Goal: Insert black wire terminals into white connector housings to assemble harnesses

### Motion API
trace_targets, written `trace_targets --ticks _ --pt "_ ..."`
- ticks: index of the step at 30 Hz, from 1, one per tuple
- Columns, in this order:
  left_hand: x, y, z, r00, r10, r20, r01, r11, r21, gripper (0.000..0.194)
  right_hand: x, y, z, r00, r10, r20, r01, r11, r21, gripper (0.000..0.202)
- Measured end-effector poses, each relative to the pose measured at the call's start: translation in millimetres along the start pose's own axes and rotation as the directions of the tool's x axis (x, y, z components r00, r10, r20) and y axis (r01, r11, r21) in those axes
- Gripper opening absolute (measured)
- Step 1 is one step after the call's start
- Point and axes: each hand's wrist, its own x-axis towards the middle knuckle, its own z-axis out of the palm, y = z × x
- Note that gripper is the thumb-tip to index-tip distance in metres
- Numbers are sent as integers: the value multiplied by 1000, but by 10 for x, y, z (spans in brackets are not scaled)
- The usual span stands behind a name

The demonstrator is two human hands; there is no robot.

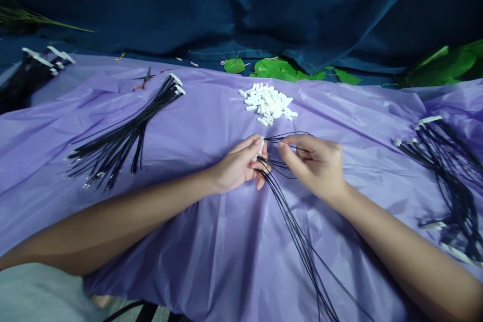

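Near the middle of the purple sheet, my left hand (241, 163) is closed around a white plastic connector (260, 147), thumb on top. Thin black wires (292, 214) run out of the connector; some fan to the right and others hang down toward the front. My right hand (315, 161) is just to the right, thumb and forefinger pinched on a black wire close to the connector. The wire's end between those fingertips is too small to make out. Beyond both hands lies a heap of small white connectors (269, 103).
A bundle of black wires (121, 133) with white connectors lies on the left. More wired bundles (449, 176) are at the right, others at the far left (28, 78). Small scissors (148, 75) and green leaves (277, 69) lie along the back edge, before a dark blue cloth (211, 5).
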Motion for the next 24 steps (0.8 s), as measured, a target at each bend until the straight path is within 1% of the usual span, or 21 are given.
trace_targets --ticks 6,12,19,24 --pt "-3 5 4 1000 3 0 -3 1000 17 22 -6 3 16 1000 12 4 -12 999 -33 10" --pt "-3 10 7 1000 -2 -9 2 1000 13 21 -2 -9 9 999 24 37 -23 999 -23 11" --pt "-7 17 18 1000 5 -19 -4 1000 16 22 -13 -15 -8 994 96 51 -99 993 66 11" --pt "-11 10 16 1000 15 -19 -15 1000 2 20 -17 -16 -6 996 82 40 -86 992 93 8"
